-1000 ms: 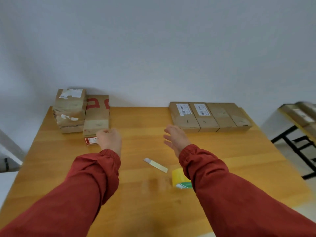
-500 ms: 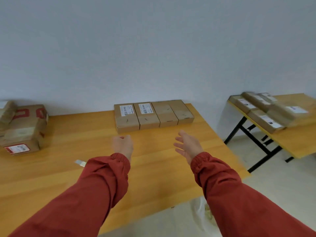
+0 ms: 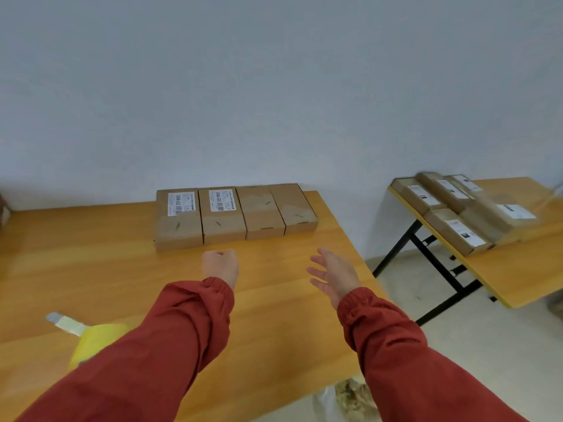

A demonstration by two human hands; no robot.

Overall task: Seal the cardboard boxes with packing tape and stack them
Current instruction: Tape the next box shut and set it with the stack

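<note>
Head view: on the desk [image 3: 91, 254] four cardboard boxes [image 3: 225, 220] lie in a row just beyond both hands, each long axis running near to far. The left hand [image 3: 220, 266], curled and empty, is nearer; the right hand [image 3: 333, 274] is spread. Nothing stands between. A yellow tape roll [image 3: 91, 342] lies near left.

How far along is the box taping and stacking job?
Done: nothing clearly. The four boxes sit side by side on the table, unstacked; tape on them can't be made out. In hand: nothing; the left hand is curled empty, the right hand open, both short of the row. Left: the yellow tape roll lies by the left sleeve; sealing and stacking remain.
</note>
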